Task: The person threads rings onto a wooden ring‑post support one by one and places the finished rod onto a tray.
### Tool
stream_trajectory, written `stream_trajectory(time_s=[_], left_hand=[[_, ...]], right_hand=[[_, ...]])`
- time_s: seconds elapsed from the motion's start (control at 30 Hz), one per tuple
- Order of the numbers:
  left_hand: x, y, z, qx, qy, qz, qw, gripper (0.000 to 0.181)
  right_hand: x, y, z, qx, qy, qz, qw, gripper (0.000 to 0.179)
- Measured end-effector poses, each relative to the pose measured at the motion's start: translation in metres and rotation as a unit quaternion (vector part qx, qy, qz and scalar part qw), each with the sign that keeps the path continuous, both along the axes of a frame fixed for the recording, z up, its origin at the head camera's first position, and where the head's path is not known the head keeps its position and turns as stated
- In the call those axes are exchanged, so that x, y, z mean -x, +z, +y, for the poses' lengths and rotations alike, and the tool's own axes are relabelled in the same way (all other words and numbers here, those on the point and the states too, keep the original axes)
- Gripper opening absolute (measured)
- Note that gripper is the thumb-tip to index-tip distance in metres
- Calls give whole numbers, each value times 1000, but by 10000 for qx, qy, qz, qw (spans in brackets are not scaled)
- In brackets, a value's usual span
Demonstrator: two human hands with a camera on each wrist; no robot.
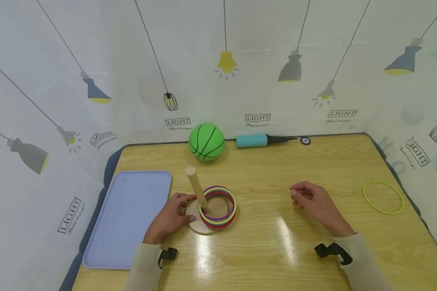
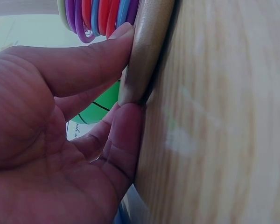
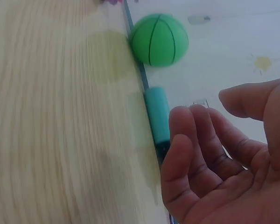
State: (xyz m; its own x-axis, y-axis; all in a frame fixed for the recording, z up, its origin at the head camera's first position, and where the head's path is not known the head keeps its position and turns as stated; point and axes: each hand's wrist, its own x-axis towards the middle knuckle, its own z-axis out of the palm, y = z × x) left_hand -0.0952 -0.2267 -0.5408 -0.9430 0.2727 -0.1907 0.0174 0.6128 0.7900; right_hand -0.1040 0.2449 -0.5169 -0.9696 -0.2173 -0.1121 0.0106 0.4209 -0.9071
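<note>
A wooden ring-toss stand with a round base and an upright peg stands left of the middle of the table. Several coloured rings, yellow, purple, red and blue, lie stacked around the peg, off-centre to the right. My left hand grips the base's left edge; in the left wrist view the thumb presses on the rim and a fingertip meets its side near the tabletop. My right hand hovers over the table's right half, fingers loosely bent, holding nothing. One yellow-green ring lies by itself, right of that hand.
Left of the stand lies a lavender tray. At the table's back edge sit a green ball with black lines, a turquoise hand pump and a small dark round piece. Behind the table hangs a lamp-printed cloth.
</note>
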Motion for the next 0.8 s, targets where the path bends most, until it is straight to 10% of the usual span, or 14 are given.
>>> stream_trajectory(time_s=[0.8], left_hand=[[1,-1,-1,68,-31,4,10000,64]], right_hand=[[3,-16,131,-927,-1760,702,9775,40]])
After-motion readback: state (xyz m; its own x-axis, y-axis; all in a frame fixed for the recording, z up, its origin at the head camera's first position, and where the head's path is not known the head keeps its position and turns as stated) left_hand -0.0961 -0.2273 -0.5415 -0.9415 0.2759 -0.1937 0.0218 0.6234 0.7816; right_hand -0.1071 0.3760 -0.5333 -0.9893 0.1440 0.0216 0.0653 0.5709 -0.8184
